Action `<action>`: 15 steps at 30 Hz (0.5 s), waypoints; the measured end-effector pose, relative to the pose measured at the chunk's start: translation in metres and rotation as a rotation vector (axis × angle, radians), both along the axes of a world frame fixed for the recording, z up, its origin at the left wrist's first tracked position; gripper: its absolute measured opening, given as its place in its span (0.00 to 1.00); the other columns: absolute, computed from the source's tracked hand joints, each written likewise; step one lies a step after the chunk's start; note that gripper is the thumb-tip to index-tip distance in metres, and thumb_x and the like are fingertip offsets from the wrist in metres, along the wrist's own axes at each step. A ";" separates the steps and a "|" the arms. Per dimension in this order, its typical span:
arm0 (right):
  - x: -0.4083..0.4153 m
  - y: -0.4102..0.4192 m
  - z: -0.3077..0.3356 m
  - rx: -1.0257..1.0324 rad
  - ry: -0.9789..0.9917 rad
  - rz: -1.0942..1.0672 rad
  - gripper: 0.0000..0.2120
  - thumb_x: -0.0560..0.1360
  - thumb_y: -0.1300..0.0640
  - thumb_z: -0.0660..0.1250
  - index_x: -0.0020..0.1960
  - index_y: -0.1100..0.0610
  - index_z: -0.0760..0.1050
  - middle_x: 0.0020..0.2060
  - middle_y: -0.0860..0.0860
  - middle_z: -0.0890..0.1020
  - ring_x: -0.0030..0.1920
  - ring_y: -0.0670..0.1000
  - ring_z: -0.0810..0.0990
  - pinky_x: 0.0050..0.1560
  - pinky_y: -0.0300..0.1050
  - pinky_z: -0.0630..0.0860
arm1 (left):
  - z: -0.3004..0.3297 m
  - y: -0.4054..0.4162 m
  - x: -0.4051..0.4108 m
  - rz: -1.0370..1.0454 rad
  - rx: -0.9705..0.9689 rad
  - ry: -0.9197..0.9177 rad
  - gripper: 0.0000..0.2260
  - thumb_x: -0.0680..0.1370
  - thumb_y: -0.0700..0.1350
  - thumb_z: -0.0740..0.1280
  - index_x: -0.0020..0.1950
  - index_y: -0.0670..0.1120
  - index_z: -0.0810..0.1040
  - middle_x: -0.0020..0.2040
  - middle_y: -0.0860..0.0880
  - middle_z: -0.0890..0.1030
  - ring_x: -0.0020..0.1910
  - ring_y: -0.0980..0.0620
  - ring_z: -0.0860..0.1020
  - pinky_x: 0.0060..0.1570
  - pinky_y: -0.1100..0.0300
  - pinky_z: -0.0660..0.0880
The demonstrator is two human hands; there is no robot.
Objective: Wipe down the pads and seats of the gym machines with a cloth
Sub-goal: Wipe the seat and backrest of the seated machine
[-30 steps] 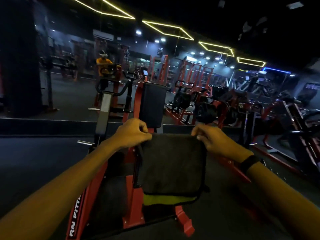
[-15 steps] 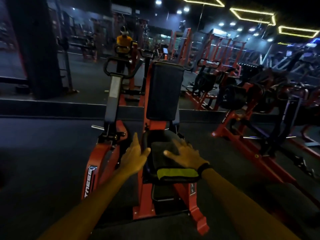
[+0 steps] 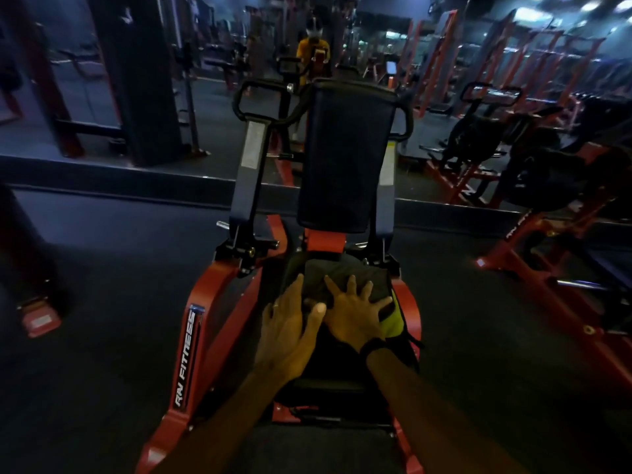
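Both hands are lying flat on a dark cloth (image 3: 345,278) spread over the seat (image 3: 328,357) of a red machine (image 3: 201,302). The left hand (image 3: 290,331) is resting with fingers straight and splayed, its thumb reaching toward the right hand (image 3: 355,311), which is just beside it and touching it at the thumb. The right hand is also released, fingers spread wide and pressing down on the cloth; neither grip is grasping anything. A dark band (image 3: 372,345) is sitting on the right wrist. The cloth is showing beyond the fingertips of both hands, and its yellow-green edge (image 3: 391,321) is peeking out to the right of the right hand, at the seat's right side. Straight ahead of the hands, beyond the cloth, the upright back pad (image 3: 345,155) is standing on the frame. A black handle (image 3: 249,104) is rising ahead and to the left of the left hand. Farther off, a person in a yellow top (image 3: 309,49) is standing among other machines, too dim to tell more.
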State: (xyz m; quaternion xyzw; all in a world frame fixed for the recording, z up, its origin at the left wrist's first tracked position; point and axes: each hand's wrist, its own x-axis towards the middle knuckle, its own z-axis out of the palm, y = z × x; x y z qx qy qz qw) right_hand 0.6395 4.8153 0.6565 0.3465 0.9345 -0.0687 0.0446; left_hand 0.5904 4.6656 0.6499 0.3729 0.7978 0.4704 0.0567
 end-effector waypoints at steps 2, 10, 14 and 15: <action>-0.013 0.023 -0.002 -0.044 0.021 -0.005 0.40 0.74 0.23 0.49 0.81 0.39 0.48 0.81 0.59 0.46 0.78 0.71 0.42 0.67 0.84 0.41 | -0.008 0.002 -0.004 0.043 -0.024 0.058 0.34 0.79 0.70 0.45 0.82 0.55 0.54 0.81 0.56 0.57 0.79 0.58 0.53 0.79 0.47 0.49; -0.082 0.095 -0.014 -0.110 0.103 0.003 0.42 0.71 0.21 0.54 0.80 0.37 0.53 0.81 0.58 0.50 0.77 0.70 0.50 0.67 0.81 0.50 | -0.010 0.002 -0.003 0.202 -0.023 0.177 0.25 0.83 0.61 0.50 0.76 0.52 0.67 0.73 0.56 0.71 0.75 0.57 0.65 0.74 0.38 0.57; -0.092 0.114 -0.015 -0.155 0.164 0.028 0.38 0.73 0.24 0.56 0.78 0.39 0.59 0.79 0.59 0.57 0.75 0.70 0.58 0.70 0.72 0.57 | -0.012 0.004 -0.004 0.230 -0.061 0.223 0.27 0.82 0.64 0.48 0.75 0.51 0.69 0.71 0.53 0.74 0.73 0.56 0.68 0.75 0.41 0.55; -0.087 0.114 -0.015 -0.153 0.170 0.024 0.36 0.74 0.25 0.56 0.78 0.40 0.60 0.78 0.59 0.58 0.75 0.70 0.58 0.70 0.72 0.58 | -0.012 0.004 -0.001 0.227 -0.071 0.237 0.27 0.82 0.63 0.48 0.74 0.51 0.69 0.70 0.53 0.74 0.72 0.55 0.68 0.76 0.44 0.54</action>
